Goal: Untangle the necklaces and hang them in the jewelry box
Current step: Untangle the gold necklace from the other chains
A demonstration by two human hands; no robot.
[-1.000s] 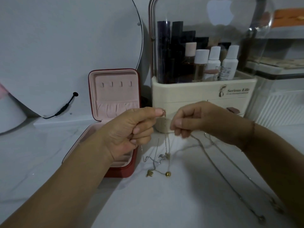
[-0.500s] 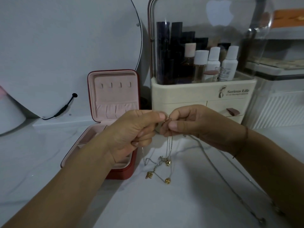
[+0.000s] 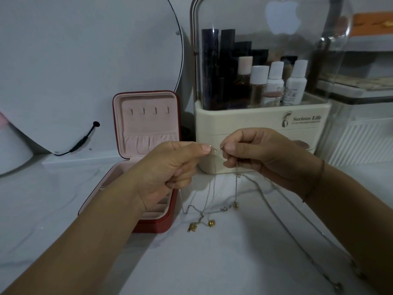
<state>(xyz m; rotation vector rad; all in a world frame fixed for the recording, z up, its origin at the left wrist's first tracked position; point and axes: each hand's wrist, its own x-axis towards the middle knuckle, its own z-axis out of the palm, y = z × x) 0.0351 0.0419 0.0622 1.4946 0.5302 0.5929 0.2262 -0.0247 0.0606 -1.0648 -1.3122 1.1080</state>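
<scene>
My left hand (image 3: 170,169) and my right hand (image 3: 261,154) each pinch one end of a thin necklace chain (image 3: 215,149), held up between them above the white tabletop. More chains hang from both hands and trail onto the table, tangled together with small gold pendants (image 3: 210,222) at the bottom. Long silver chains (image 3: 297,237) run off to the lower right. The red jewelry box (image 3: 148,128) stands open at the left, its pink lid upright with a row of hooks (image 3: 148,110); my left forearm covers part of its base.
A cream cosmetics organizer (image 3: 263,124) with a clear dome lid and several bottles stands right behind my hands. A round mirror (image 3: 85,60) with a black cable leans at the left. A clear storage unit (image 3: 361,135) sits at the right.
My hands came together at the chain ends, then drew slightly apart again, with a short stretch of chain now taut between the fingertips. The hanging pendants shifted a little.
</scene>
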